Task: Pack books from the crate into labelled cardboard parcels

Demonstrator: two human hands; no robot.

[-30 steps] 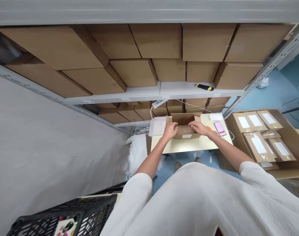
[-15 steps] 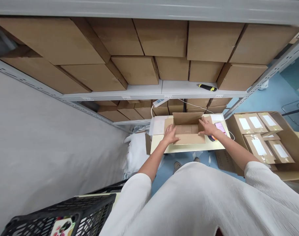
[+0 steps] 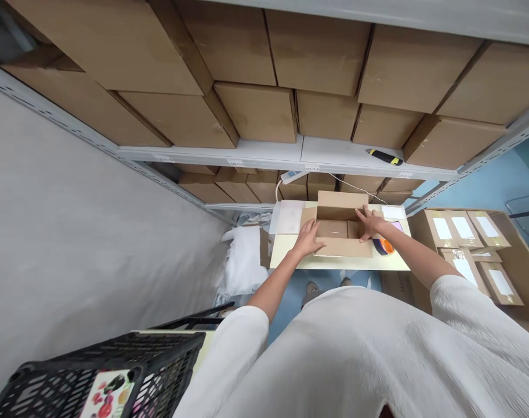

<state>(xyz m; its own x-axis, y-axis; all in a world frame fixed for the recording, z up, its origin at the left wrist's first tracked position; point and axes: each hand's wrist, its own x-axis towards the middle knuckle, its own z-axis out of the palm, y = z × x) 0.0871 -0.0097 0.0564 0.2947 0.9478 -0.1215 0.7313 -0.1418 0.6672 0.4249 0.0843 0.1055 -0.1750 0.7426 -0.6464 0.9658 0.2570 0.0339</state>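
Note:
An open cardboard box (image 3: 343, 248) sits on the pale yellow table (image 3: 290, 262), its flaps folded outward and its back flap standing up. My left hand (image 3: 308, 239) grips the box's left side, thumb stretched along the front flap. At the right wall is my right hand (image 3: 369, 224), its fingers on the edge and its thumb reaching down by the inside. A roll of tape with an orange core (image 3: 384, 246) lies under my right wrist. Behind that wrist a phone (image 3: 397, 226) is partly hidden.
Shelves of closed cartons (image 3: 258, 113) rise in front, with a yellow-black utility knife (image 3: 384, 157) on one board. A large carton (image 3: 519, 238) of labelled boxes stands at right. White bags (image 3: 243, 258) lie left of the table; a black crate (image 3: 160, 366) is at lower left.
The view has shifted, bringing the shelf closer. My right hand has moved slightly inward on the box's right wall, and the tape roll shows more. My left hand stays at the left side.

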